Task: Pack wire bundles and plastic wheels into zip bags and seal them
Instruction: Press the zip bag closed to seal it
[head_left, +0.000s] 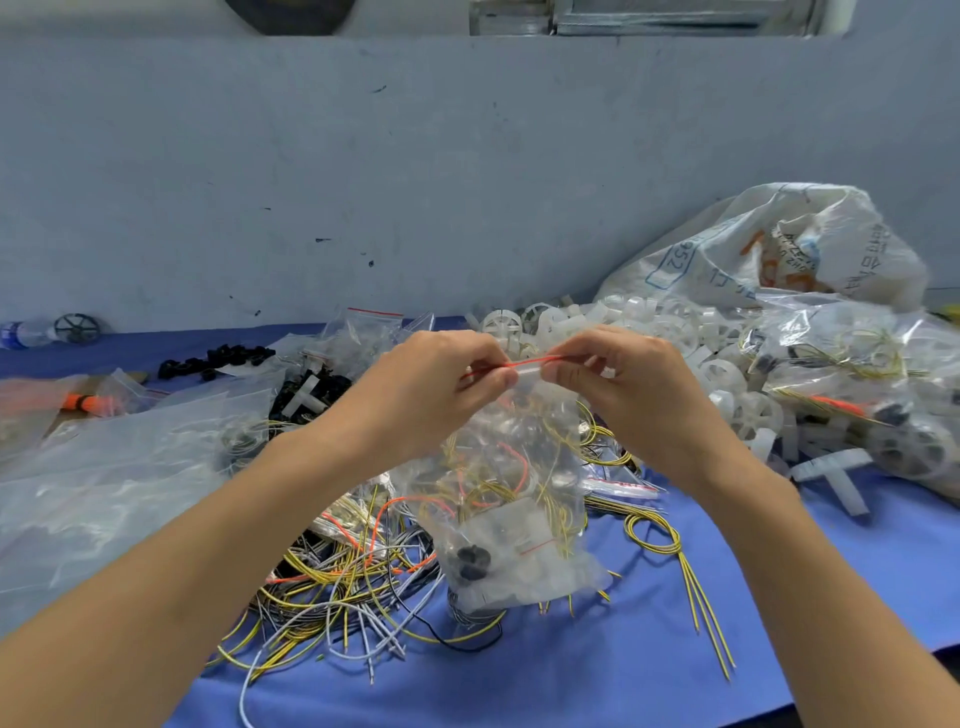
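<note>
Head view, above a blue desk (675, 649): clear zip bag (540, 415) held up by its mouth, left hand (441, 379) and right hand (618, 379) each pinching the red zip strip (519, 364) between thumb and fingertips, close together near the strip's middle. Bag's bottom edge down by the heap of loose wires (337, 587); touching or not, unclear.

Inside: yellow and orange wire bundles (498, 483), pale plastic pieces (524, 530), probably wheels, toward the bottom, and one black part (470, 561) at the lower left corner.

Sealing apparently in hand. To do it well: keep wire ends out of the track, press both rails together, then run the pinch outward from the middle to each corner, feeling for gaps.

Behind, a pile of white wheels (675, 332) beside a large printed sack (779, 244). At right, filled bags (831, 364), seemingly of wires and wheels. At left, flat empty zip bags (104, 467) and a scatter of small black parts (218, 358).
</note>
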